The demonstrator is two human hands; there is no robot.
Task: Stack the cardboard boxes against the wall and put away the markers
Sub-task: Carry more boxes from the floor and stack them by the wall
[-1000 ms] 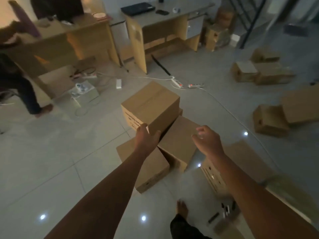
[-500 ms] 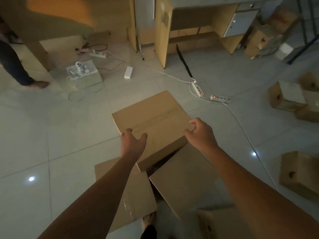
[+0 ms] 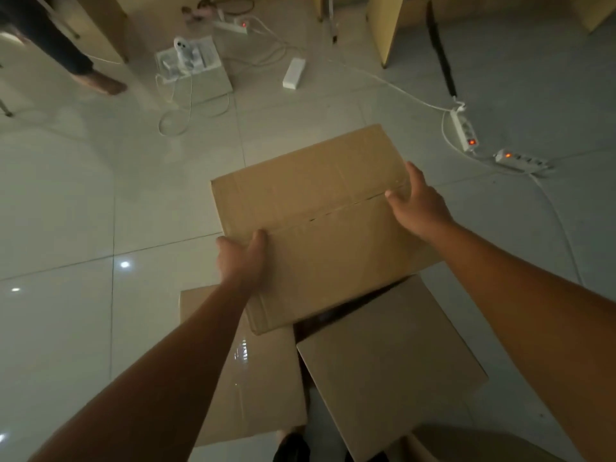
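A closed brown cardboard box (image 3: pixel 320 215) sits in the middle of the view on top of two other boxes. My left hand (image 3: pixel 240 258) grips its near left edge, thumb lying on the lid. My right hand (image 3: pixel 416 201) holds its right edge, thumb on top and fingers over the side. Below it lie a flat box (image 3: pixel 263 378) on the left, with shiny tape, and a tilted box (image 3: pixel 386 358) on the right. No markers are visible.
White power strips (image 3: pixel 465 130) with red lights and cables trail over the tiled floor at the right. A grey box (image 3: pixel 200 78) with white devices and a white adapter (image 3: pixel 294 73) lie ahead. Desk legs (image 3: pixel 383 31) stand at the top. Another person's foot (image 3: pixel 100 82) is at upper left.
I have leaned in and looked further down, so the top box fills more of the view. Both hands went from reaching over the box to holding its left and right edges.
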